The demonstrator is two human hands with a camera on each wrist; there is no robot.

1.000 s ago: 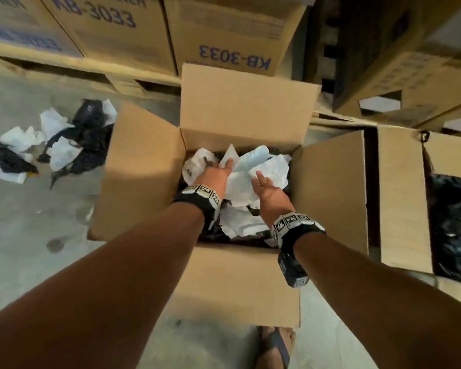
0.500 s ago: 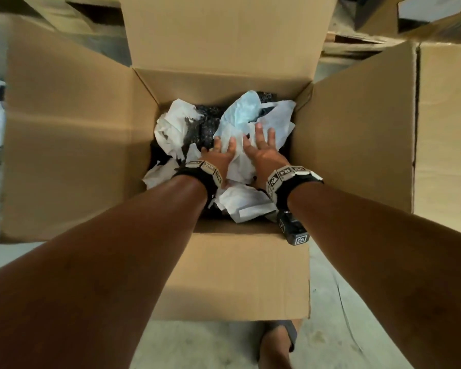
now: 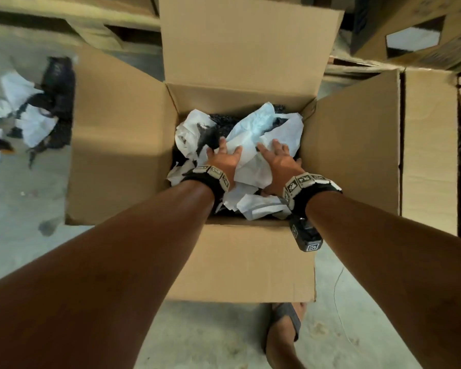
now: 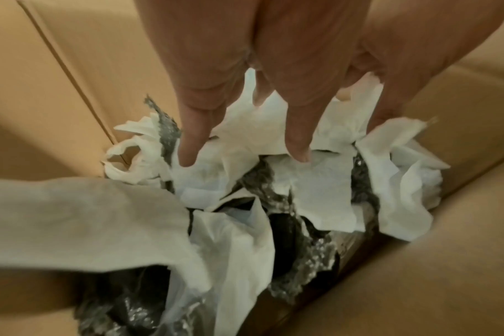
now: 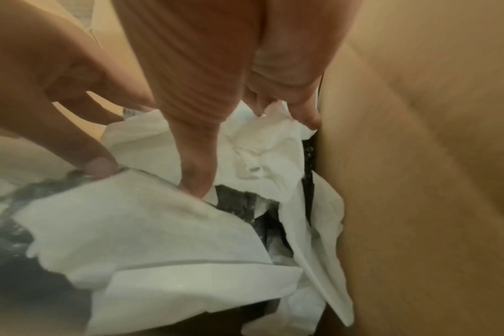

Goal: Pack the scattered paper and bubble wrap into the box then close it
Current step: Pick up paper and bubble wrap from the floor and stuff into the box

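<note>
A: Where do things stand?

B: Both hands are inside the open box (image 3: 123,145), pressing down on the filling. The left hand (image 3: 222,161) lies flat on the white paper (image 3: 253,134), fingers (image 4: 187,145) straight and spread, holding nothing. The right hand (image 3: 279,163) does the same just beside it, near the right wall; its fingers (image 5: 197,172) push into the paper and none is curled round anything.

A: And the bubble wrap?

B: The black bubble wrap (image 4: 308,257) sits under and between the sheets in the box. More paper and dark wrap, the loose pile (image 3: 35,121), lies on the floor (image 3: 16,198) to the left of the box, well apart from the hands.

A: So the job looks part done?

B: I judge so. All 4 flaps (image 3: 245,41) stand open, and that pile is not yet packed.

A: How should the pressing go?

B: Keep the palms broad and flat so the load spreads; poking fingertips would only tear the paper. Push toward the corners, where gaps show along the walls, and settle the tall crest at the far side. The paper is springy, so I expect it to rise again once released; leave room for the floor pile before folding the flaps.
</note>
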